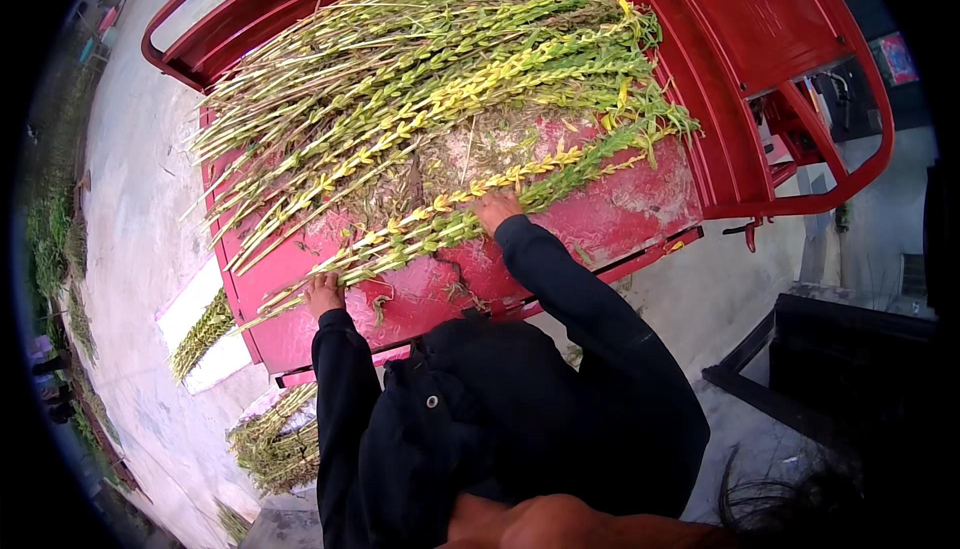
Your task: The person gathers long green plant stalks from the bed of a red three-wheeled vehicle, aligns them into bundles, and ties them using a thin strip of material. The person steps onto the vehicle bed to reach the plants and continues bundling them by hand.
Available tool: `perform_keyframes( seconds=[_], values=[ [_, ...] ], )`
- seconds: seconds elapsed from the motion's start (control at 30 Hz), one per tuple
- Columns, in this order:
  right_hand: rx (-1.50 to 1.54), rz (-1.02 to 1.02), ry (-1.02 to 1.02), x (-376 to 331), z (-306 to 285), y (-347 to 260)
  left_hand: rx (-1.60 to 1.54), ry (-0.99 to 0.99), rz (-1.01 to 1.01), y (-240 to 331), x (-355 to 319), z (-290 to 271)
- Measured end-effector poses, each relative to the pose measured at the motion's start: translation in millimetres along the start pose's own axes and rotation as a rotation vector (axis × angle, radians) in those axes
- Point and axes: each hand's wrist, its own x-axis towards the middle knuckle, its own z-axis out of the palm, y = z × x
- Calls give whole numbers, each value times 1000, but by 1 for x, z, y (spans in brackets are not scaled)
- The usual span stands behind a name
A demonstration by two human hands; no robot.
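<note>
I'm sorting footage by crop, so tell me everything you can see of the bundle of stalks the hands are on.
The bundle of stalks is a thin sheaf of long green plant stems lined with small yellow-green pods or leaves. It lies flat and slanted across the near edge of the red cart bed, just in front of a much larger heap of the same stalks. The left hand rests on its lower, thinner end; the right hand presses on it further along. Dry crumbled plant litter lies around it.

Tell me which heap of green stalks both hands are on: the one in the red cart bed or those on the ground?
The cart-bed heap. The left hand and right hand both rest on its nearest stalks, while the ground bundles lie untouched beside the cart.
</note>
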Motion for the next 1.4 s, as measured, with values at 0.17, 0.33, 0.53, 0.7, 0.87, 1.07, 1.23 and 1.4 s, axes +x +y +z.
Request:
perform_keyframes(
  seconds=[0.17, 0.33, 0.53, 0.7, 0.87, 1.07, 1.23, 1.4],
  values=[
    [53, 162, -128, 13, 42, 7, 88, -118, -79, 20, 18, 15],
    [-30, 140, -153, 26, 41, 0, -35, -121, -132, 18, 15, 41],
    [-139, 132, -496, 41, 7, -11, -153, 122, -132, 31, -2, 44],
    [-215, -52, -434, 42, 24, 6, -148, 242, -261, 12, -17, 50],
    [-199, -83, -275, 28, -1, 7, -140, 414, -272, -10, -5, 51],
    [-317, 99, -332, 5, -15, 55, -185, 228, -108, -1, 1, 29],
    [-255, 298, -356, 22, 27, 64, -245, -67, -260, 27, -4, 46],
    [-94, 416, -391, 35, 40, 68, 62, 19, -71, 37, 8, 45]
  ],
)
